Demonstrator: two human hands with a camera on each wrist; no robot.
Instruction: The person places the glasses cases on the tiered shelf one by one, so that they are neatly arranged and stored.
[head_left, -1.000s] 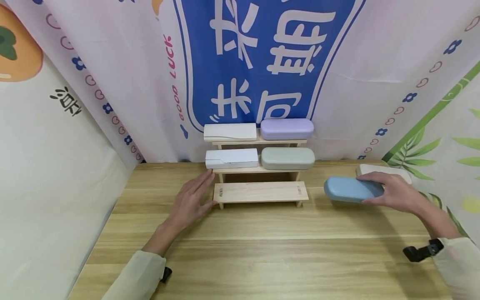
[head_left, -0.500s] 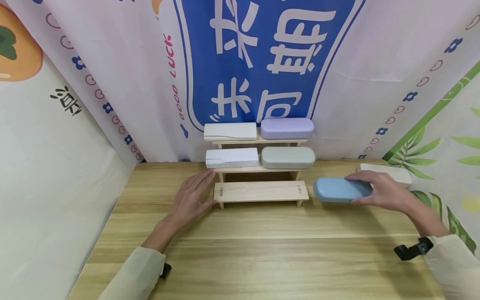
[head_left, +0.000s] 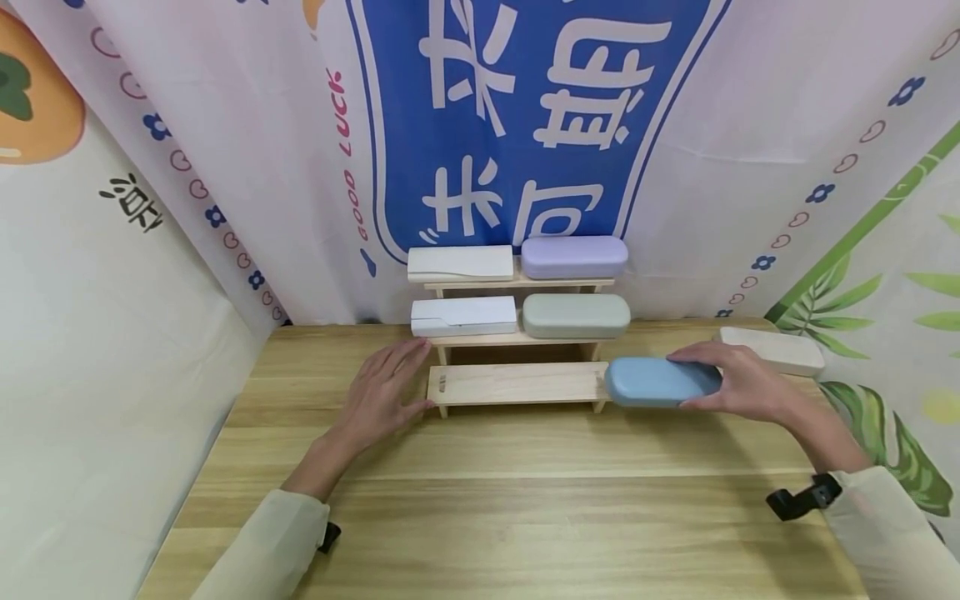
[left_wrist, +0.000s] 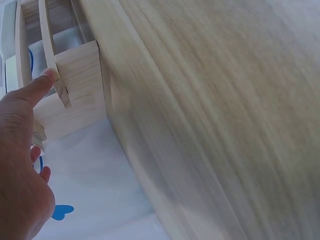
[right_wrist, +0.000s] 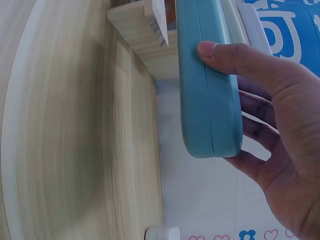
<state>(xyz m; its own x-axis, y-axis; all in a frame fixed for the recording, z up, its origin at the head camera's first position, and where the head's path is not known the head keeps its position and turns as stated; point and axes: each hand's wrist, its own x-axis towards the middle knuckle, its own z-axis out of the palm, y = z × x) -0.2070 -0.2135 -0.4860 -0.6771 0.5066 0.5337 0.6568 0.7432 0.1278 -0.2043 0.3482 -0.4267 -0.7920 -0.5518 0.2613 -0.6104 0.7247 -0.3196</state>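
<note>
My right hand point(head_left: 742, 385) grips the right end of a blue glasses case point(head_left: 648, 382), held level. In the head view its left end overlaps the right end of the lowest step of a wooden tiered stand point(head_left: 517, 383). In the right wrist view the thumb point(right_wrist: 220, 52) presses one side of the blue case and the fingers wrap behind it. At the stand's left end my left hand point(head_left: 381, 390) lies with fingers extended, its thumb tip touching the lowest step's edge. The middle step bears a white glasses case point(head_left: 463, 317) and a grey-green glasses case point(head_left: 576, 317).
On the top step sit a cream glasses case point(head_left: 460, 264) and a purple glasses case point(head_left: 574, 257). Another white case point(head_left: 776, 351) lies on the wooden table point(head_left: 525, 517) at the back right, behind my right hand. A printed curtain point(head_left: 712, 208) hangs behind the stand.
My right hand has carried the blue glasses case leftward, from right of the stand to the right end of its lowest step. The left hand has stayed at the stand's left end.
</note>
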